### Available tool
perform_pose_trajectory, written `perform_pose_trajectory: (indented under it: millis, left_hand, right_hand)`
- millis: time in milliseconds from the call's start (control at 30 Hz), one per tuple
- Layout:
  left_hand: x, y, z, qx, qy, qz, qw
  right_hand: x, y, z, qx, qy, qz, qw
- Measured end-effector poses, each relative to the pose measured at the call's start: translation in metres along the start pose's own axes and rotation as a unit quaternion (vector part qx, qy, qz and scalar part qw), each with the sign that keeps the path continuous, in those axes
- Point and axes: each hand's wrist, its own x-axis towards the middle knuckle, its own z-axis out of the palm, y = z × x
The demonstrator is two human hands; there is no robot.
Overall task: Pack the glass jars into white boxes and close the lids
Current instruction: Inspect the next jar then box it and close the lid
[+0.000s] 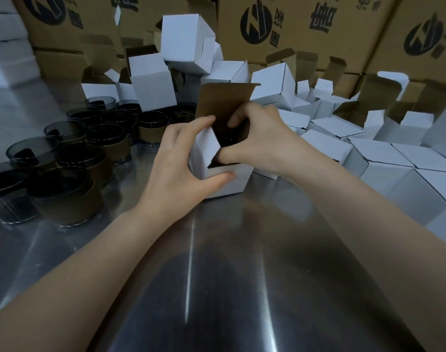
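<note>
A white box (227, 181) stands upright on the steel table at the centre, its brown-lined lid (224, 97) raised. My left hand (176, 163) grips the box's left side, thumb on the front face and fingers at the top edge. My right hand (257, 141) has its fingers curled over the box's opening, pressing on a side flap. Something dark shows inside the box, a jar as far as I can tell. Several dark glass jars (64, 194) with brown sleeves stand grouped at the left.
Open white boxes (150, 80) are piled behind the jars and centre. Closed white boxes (394, 168) lie in rows at the right. Large brown cartons (305, 26) form a wall at the back. The steel table (216, 275) reaches to the near edge.
</note>
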Motion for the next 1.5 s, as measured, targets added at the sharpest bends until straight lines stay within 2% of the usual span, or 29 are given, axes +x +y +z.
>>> perform_pose_trajectory:
  millis: [133,233,400,533,733,833,933,1100,1267,1500]
  left_hand:
    - [-0.001,-0.001,-0.001,-0.024,-0.005,-0.032,0.999]
    - [-0.001,-0.002,-0.002,-0.044,-0.02,-0.063,0.997]
    - [0.001,-0.001,-0.003,-0.1,-0.057,-0.124,0.986]
    - [0.006,0.0,-0.003,-0.129,-0.038,-0.147,0.98]
    - [0.01,0.003,0.0,-0.236,0.011,-0.168,0.957]
    - [0.008,0.004,0.0,-0.293,0.045,-0.167,0.941]
    - [0.008,0.003,0.0,-0.33,0.036,-0.149,0.931]
    - [0.008,0.005,-0.001,-0.271,0.026,-0.099,0.957]
    - [0.006,0.007,0.0,-0.255,0.038,-0.08,0.963]
    - [0.004,0.005,-0.005,-0.238,-0.029,-0.061,0.969]
  right_hand:
    - [-0.001,0.0,-0.001,0.071,0.065,-0.024,0.995]
    - [0.001,0.003,0.001,0.133,0.115,-0.008,0.984]
    - [0.004,0.011,0.008,0.111,0.106,-0.007,0.988]
    - [0.008,0.015,0.007,0.121,0.101,0.002,0.987]
    - [0.01,0.016,0.002,0.153,0.064,0.018,0.986]
    - [0.013,0.014,-0.009,0.18,-0.001,0.022,0.983]
    - [0.016,0.016,-0.021,0.191,-0.067,0.039,0.979]
    - [0.013,0.021,-0.029,0.196,-0.105,0.032,0.975]
    - [0.011,0.029,-0.039,0.165,-0.139,-0.013,0.976]
    - [0.009,0.029,-0.039,0.16,-0.141,-0.074,0.974]
